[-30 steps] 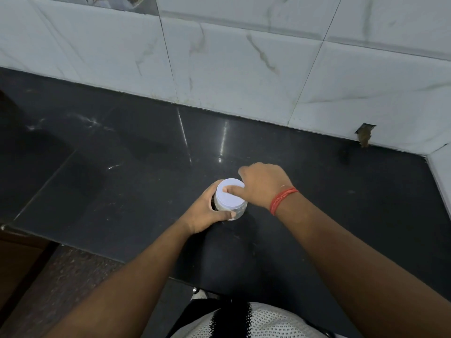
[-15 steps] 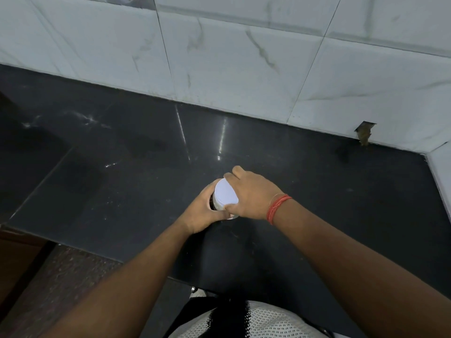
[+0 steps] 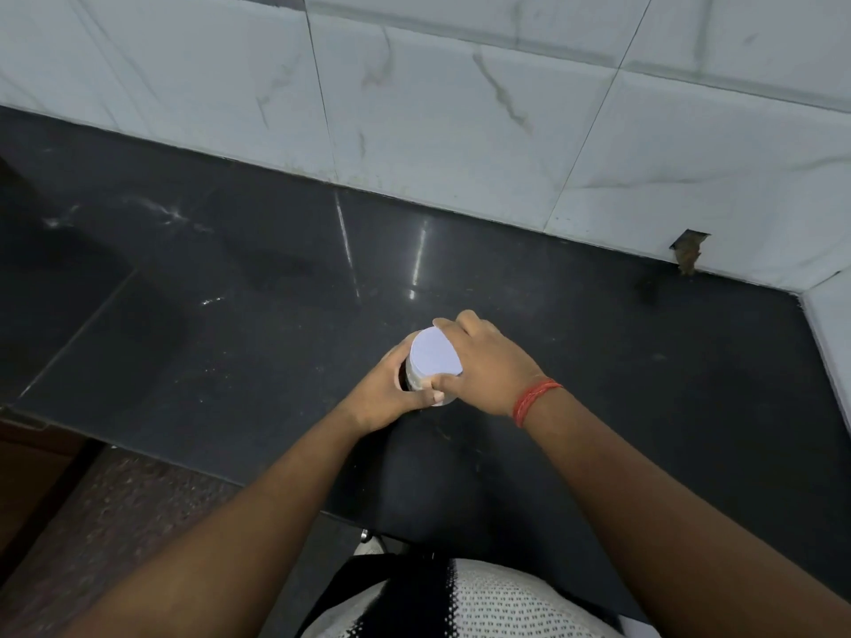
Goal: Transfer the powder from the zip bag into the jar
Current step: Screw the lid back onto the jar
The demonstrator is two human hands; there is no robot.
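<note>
A small jar [image 3: 407, 377] with dark contents stands on the black counter [image 3: 230, 343], near its front edge. Its white round lid [image 3: 434, 356] sits on top. My left hand [image 3: 387, 393] wraps the jar's body from the left. My right hand [image 3: 483, 366], a red thread at its wrist, grips the lid's rim from the right, its fingers curled over the far edge and its thumb on the near side. Most of the jar's body is hidden by both hands. No zip bag is in view.
White marble-look wall tiles [image 3: 437, 108] rise behind the counter and along the right side. A broken notch [image 3: 688, 250] shows in the tiles at the back right. The counter drops to a lower step at the left, with a speckled floor [image 3: 115, 513] below.
My right hand has turned on the lid, its fingers shifting from the near-left rim round to the far side. The jar stays in place in my left hand.
</note>
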